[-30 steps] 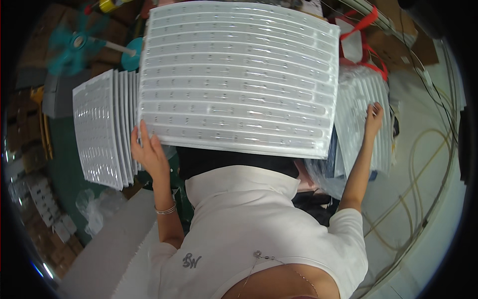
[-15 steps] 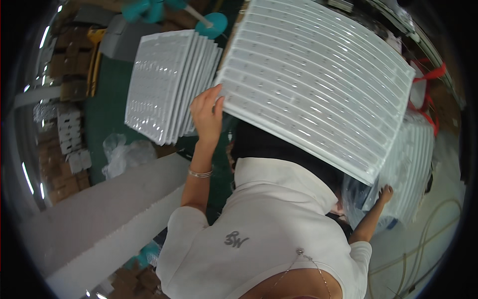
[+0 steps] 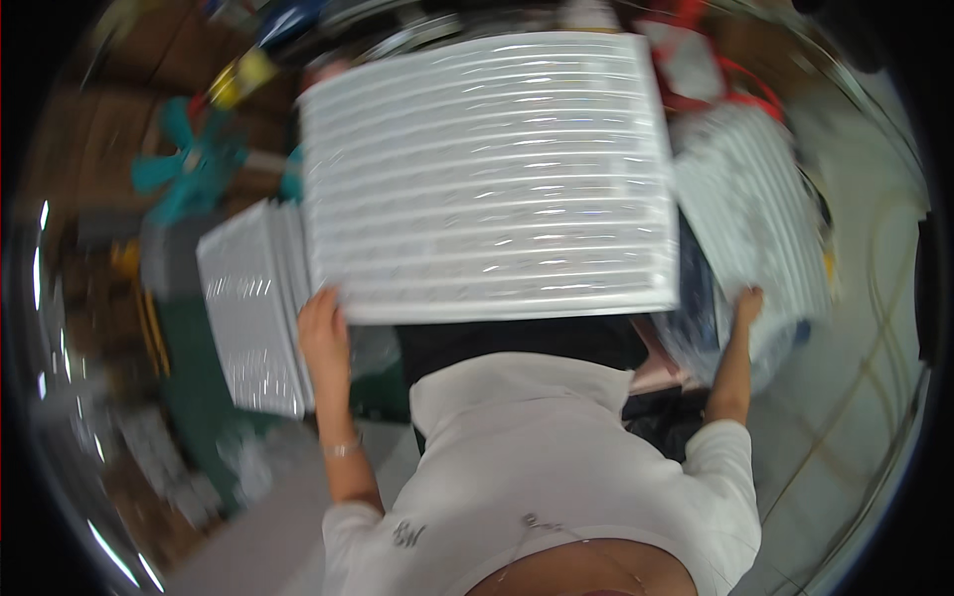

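Observation:
A large white ribbed plastic tray (image 3: 487,179), glossy on top, lies in front of my body, blurred by motion. My left hand (image 3: 325,323) is at its near left corner, with fingers curled over the edge. My right hand (image 3: 749,301) is closed at the near edge of a tilted stack of white ribbed trays (image 3: 750,199). Clear plastic film (image 3: 770,358) wraps the lower part of that stack. Whether those fingers pinch the film or a tray edge cannot be made out.
Another stack of white trays (image 3: 243,308) leans on the left above the green floor (image 3: 189,358). Beyond it are a turquoise fan (image 3: 189,159) and brown cartons. Crumpled clear plastic (image 3: 248,462) lies at lower left. Red straps (image 3: 750,84) are at the far right.
My view has turned, so the large tray now appears squarer and further left. My left hand stays at its corner and my right hand stays at the right-hand stack.

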Demonstrator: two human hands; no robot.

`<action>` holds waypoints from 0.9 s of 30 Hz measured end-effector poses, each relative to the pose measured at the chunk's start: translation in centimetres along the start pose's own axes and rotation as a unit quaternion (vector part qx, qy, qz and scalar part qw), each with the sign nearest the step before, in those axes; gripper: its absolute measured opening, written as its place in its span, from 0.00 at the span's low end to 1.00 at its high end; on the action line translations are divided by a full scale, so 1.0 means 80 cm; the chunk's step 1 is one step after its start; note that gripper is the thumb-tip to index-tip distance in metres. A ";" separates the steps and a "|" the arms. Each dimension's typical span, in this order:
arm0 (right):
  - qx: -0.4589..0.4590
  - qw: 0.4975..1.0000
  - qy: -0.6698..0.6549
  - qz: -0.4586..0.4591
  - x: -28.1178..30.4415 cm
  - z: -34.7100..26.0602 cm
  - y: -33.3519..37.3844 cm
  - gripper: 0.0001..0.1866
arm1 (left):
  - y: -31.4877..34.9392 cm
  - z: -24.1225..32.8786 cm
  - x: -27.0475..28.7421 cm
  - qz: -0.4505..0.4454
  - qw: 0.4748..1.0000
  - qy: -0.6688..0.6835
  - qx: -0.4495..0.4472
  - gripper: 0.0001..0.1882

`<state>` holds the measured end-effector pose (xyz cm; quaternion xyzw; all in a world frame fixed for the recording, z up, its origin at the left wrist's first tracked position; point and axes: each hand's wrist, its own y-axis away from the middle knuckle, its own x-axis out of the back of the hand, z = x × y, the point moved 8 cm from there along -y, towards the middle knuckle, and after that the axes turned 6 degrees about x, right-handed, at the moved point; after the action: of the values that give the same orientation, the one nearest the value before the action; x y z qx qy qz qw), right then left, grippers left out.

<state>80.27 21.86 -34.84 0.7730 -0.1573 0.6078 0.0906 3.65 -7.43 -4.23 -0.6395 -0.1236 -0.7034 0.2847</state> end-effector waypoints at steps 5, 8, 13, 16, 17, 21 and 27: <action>-0.067 0.990 -0.112 0.048 0.045 -0.070 0.032 0.17 | 0.006 0.014 0.021 -0.005 0.999 -0.031 -0.018 0.21; -0.133 0.975 -0.145 0.099 0.128 -0.036 0.043 0.18 | -0.028 0.026 0.035 0.009 0.998 0.063 0.016 0.20; -0.157 0.950 -0.100 0.250 0.157 0.040 0.060 0.22 | -0.126 0.146 0.051 0.030 0.981 0.191 -0.021 0.16; -0.230 0.922 -0.118 0.290 0.163 0.081 0.057 0.28 | -0.166 0.285 0.028 -0.067 0.937 0.283 -0.195 0.14; -0.239 0.919 -0.113 0.293 0.164 0.103 0.055 0.28 | -0.167 0.340 0.016 -0.103 0.923 0.283 -0.240 0.14; -0.248 0.913 -0.205 0.249 0.143 0.171 0.012 0.32 | -0.150 0.533 -0.034 -0.216 0.856 0.280 -0.378 0.14; -0.271 0.913 -0.231 0.197 0.098 0.208 -0.030 0.39 | -0.142 0.669 -0.226 -0.497 0.775 0.237 -0.309 0.19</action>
<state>97.92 17.55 -31.15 0.7912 -0.4814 0.3516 0.1364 42.08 34.89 -11.48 -0.3554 -0.1291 -0.8767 -0.2974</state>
